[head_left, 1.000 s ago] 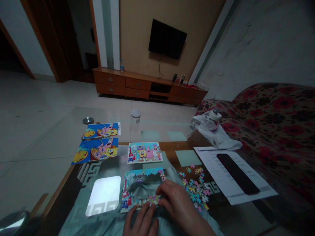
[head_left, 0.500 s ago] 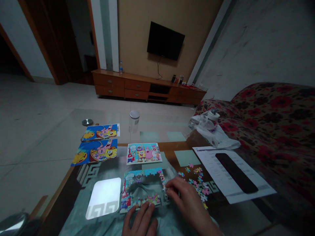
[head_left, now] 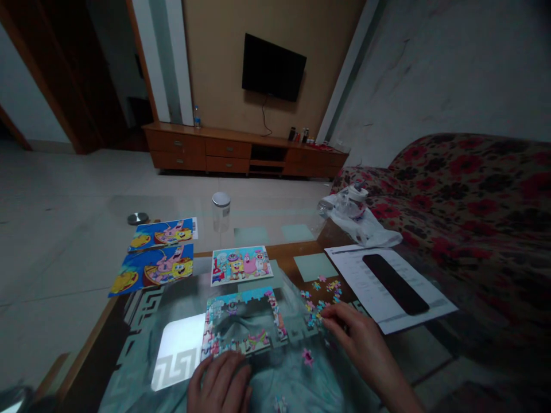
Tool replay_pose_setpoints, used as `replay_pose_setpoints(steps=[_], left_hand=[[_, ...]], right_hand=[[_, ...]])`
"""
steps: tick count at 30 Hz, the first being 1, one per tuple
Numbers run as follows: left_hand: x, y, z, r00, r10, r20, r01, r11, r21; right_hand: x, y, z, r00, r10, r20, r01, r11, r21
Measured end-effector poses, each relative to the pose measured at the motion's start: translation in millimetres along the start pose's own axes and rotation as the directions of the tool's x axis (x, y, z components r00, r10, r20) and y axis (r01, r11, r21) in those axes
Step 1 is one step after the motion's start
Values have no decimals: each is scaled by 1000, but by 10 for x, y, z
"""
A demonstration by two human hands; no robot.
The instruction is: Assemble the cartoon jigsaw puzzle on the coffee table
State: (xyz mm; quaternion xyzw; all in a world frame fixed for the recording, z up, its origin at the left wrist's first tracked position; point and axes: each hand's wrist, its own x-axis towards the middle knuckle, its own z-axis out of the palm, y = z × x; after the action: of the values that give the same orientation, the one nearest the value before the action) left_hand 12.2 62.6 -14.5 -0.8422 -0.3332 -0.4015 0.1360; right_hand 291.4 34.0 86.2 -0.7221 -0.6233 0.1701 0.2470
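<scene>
The partly assembled jigsaw puzzle (head_left: 278,312) lies on the glass table, a frame of joined edge pieces around an unfilled middle. My left hand (head_left: 220,381) rests at its lower edge, fingers laid flat and close together. To the right, my right hand (head_left: 357,331) has thumb and fingers drawn together at the loose puzzle pieces (head_left: 333,289); whatever is between the fingertips is too small to make out. A single pink puzzle piece (head_left: 307,357) lies apart, between the hands. Behind the puzzle is a picture card (head_left: 241,265) with cartoon figures.
Two blue cartoon pictures (head_left: 155,267) lie at the left. A lidded clear jar (head_left: 221,212) stands farther back. At the right are a dark phone (head_left: 396,284) on printed paper (head_left: 370,310) and a white plastic bag (head_left: 365,226). A flowered sofa (head_left: 465,189) stands beyond.
My right hand has gone from the puzzle's right edge to the loose pieces on the right. The left hand stays at the lower edge. The whole view has shifted, moving things leftward.
</scene>
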Motion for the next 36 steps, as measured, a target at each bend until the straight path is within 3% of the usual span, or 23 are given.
replay_pose_setpoints(steps=[5,9,12,17,23,28,32,36], left_hand=[[7,-115,-118,988,100,116,-98,995,-23],[6,-103,-137,987,96,126,-92,995,-31],[8,-107,-135,985,111,130,-111,994,-8],[39,-71,-81,991,93,96,-90,995,-35],[144,281,143,996,-68,-49,64,995,-81],[123,409,340,989,-100,-110,90,991,-94],[87,413,412,968,-150,-199,129,985,-116],[83,395,384,984,-110,-137,98,991,-92]], right_hand=[[-208,-125,170,981,-45,191,46,999,0],[-397,-249,484,930,-134,343,125,991,48],[-474,-305,674,914,-139,382,159,987,-19],[-490,-341,765,916,-177,360,215,974,-68],[-408,-325,733,906,-178,384,196,981,-9],[-170,-400,560,970,-75,231,67,997,40],[58,-485,535,979,-95,179,86,995,60],[184,-538,599,976,-108,191,105,994,23]])
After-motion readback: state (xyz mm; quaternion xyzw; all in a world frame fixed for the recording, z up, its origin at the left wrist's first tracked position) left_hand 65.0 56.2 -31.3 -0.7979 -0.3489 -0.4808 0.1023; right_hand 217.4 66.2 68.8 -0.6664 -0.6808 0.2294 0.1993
